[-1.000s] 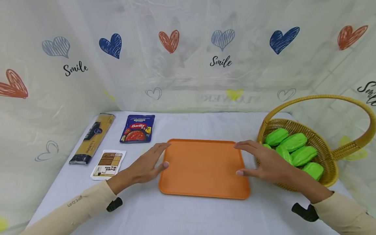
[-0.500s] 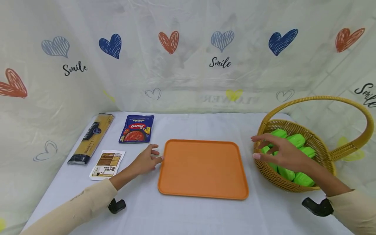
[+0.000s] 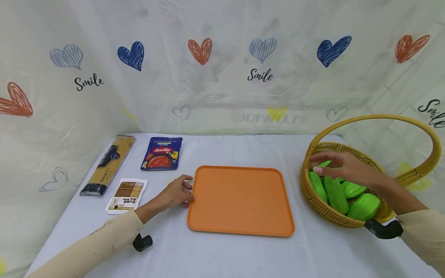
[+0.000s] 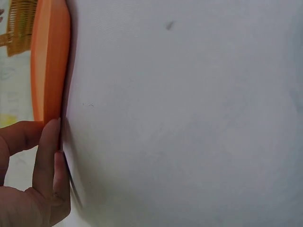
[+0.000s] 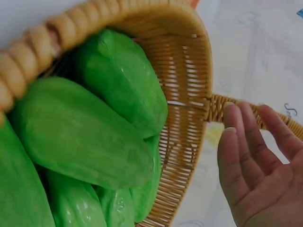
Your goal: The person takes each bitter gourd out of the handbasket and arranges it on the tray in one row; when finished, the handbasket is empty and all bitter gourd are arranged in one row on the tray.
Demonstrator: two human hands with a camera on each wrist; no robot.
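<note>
Right hand (image 3: 347,169) now over the basket (image 3: 321,213)
It has crossed from the tray (image 3: 241,200) on the counter (image 3: 240,255) to the vegetables (image 3: 363,206) inside, thumb apart, gripping none; only the left hand (image 3: 175,192) touches the tray, at its left edge, pinch unclear.

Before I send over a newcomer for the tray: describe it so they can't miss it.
On the white-clothed table, look between the brown-and-white packet and the wicker basket. There lies the tray, a left hand at its left edge; unlike its neighbours, it is plain orange.

Soft, even light — faint shadows, left wrist view perhaps slightly blurry.
</note>
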